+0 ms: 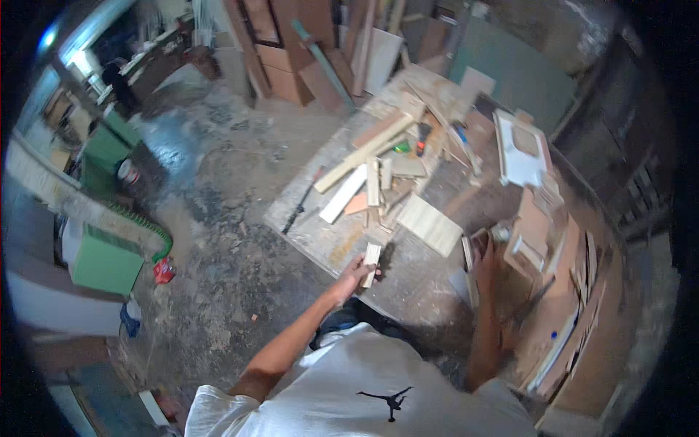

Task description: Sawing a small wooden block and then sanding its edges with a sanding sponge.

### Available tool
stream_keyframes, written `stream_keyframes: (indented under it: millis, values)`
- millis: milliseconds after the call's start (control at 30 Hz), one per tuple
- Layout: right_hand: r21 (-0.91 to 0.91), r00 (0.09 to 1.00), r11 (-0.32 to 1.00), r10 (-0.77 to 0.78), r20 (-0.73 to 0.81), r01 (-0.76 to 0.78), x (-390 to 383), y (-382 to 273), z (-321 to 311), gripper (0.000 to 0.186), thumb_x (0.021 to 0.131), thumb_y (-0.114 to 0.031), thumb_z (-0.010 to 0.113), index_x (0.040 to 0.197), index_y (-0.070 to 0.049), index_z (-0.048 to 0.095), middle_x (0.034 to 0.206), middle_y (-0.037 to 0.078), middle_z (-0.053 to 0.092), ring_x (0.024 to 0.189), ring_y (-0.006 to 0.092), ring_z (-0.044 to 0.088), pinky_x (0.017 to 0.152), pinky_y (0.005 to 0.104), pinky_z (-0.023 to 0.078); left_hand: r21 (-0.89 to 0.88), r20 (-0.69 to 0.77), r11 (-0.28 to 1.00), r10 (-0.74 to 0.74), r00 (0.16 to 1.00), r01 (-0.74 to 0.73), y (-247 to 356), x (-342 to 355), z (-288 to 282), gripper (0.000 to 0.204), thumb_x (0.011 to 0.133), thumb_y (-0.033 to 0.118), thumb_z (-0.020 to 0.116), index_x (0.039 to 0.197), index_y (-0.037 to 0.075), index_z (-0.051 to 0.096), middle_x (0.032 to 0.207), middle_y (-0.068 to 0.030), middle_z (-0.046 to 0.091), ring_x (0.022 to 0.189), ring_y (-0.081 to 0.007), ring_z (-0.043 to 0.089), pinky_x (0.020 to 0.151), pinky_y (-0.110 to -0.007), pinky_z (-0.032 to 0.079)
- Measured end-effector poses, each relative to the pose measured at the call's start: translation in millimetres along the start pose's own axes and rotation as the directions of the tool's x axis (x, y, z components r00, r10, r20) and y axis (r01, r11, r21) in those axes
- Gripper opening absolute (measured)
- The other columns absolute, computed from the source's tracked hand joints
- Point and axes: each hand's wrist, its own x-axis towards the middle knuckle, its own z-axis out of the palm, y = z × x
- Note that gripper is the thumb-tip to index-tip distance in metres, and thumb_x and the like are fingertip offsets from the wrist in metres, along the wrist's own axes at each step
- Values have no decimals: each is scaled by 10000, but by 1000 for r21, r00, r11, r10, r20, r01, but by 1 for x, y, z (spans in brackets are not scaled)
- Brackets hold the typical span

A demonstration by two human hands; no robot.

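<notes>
My left hand (354, 274) is closed around a short pale wood block (372, 256) over the near edge of the workbench (429, 280). The block is tilted up, with its far end sticking out past my fingers. On the right, my right hand (483, 256) has its fingers curled against a small wood piece (467, 253) with a pale edge; shadow hides part of this grip. Between and beyond my hands a flat pale board (430, 224) lies on the bench. Several cut wood strips (373, 182) are heaped to its left.
A hammer (468, 149) and an orange-and-black tool (421, 138) lie farther back on the bench. Wood offcuts (530, 226) crowd the right side, near a white panel with a cut-out (518, 149). Boards (284, 73) lean at the back. A green box (108, 260) stands on the floor left.
</notes>
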Motion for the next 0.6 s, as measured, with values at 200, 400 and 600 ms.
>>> stream_keyframes:
  millis: [200,400,600]
  values:
    - [515,981,856,-129,146,36,-50,-33,45,571,834,-126,832,1340,3,602,1294,163,606,1179,275,608,957,354,518,-177,-137,983,-76,988,51,-15,-23,37,398,969,344,724,1222,63,600,1014,-24,630,869,-119,622,730,-305,558]
    - [693,733,643,-635,243,326,-80,-98,11,672,755,-49,824,1375,13,574,1384,175,592,1293,326,570,1088,402,452,-247,-108,964,73,992,-98,-18,-46,90,466,983,434,692,1242,57,603,1088,-41,663,979,-146,641,773,-306,556]
    - [754,581,544,-768,270,369,-89,-87,-7,697,780,-27,789,1431,-22,540,1406,172,566,1299,325,566,1094,397,454,-87,-41,986,142,989,-145,-38,-64,98,516,963,448,715,1252,38,596,1102,-27,647,991,-136,622,842,-318,525]
